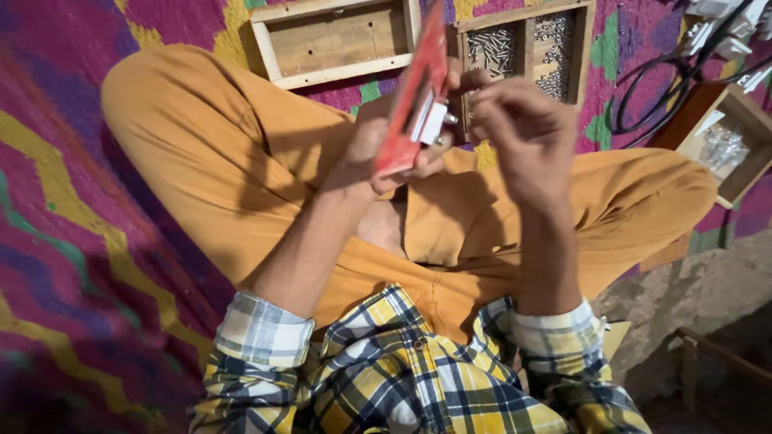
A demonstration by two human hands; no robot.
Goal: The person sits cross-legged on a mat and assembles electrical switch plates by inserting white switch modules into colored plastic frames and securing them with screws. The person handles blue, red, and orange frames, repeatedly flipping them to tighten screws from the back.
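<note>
Red plate (412,88) w/ white block (430,122), mustard trousers (241,161), yellow-blue plaid shirt (402,378), magenta zigzag rug (72,225).

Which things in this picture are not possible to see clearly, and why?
Head view only:
- Red piece: motion blur; its kind is unclear.
- White part behind it: half covered by the red piece.
- Right hand fingertips: blurred; whether they pinch something small cannot be told.
- Left hand palm: hidden by the red piece.
- Wooden tray contents: small metal bits, too small to name.
- Cables: cut off by the top edge.
</note>
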